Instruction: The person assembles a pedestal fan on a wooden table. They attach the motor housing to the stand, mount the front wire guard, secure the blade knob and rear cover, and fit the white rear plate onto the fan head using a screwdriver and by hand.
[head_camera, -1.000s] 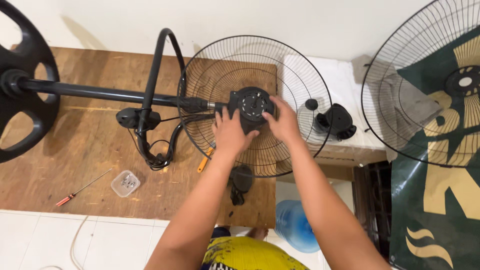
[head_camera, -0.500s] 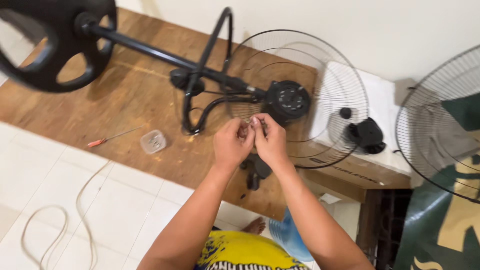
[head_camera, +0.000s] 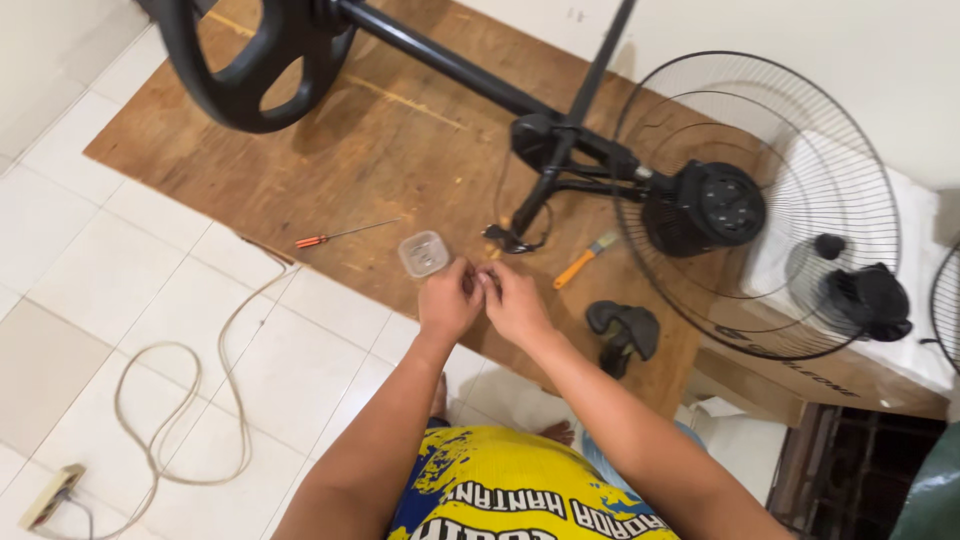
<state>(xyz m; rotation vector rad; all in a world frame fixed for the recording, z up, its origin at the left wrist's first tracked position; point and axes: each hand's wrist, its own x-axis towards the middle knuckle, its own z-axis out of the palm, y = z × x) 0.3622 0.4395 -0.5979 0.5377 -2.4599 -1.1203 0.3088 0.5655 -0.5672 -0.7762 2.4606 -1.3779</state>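
Two hands pinched together fingertip to fingertip, whatever they grip too small to tell: left hand (head_camera: 447, 303), right hand (head_camera: 517, 305). Clear plastic cup (head_camera: 424, 253) just beyond, nearer the left.

View count: one; head-worn camera, set above the person's own chest, facing steeply down and slightly forward; no second view, so no shared ground. Near field: forearms rise from the bottom edge, left hand (head_camera: 447, 302) and right hand (head_camera: 517, 305) meeting just below frame centre, close to the lens. Middle field: wooden board (head_camera: 400, 150) running tilted across the frame, its near edge under the hands. Far field: fan grille (head_camera: 850, 160) at upper right, round fan base (head_camera: 250, 60) cut by the top edge; tiled floor (head_camera: 90, 270) fills the left; wall at the top right.
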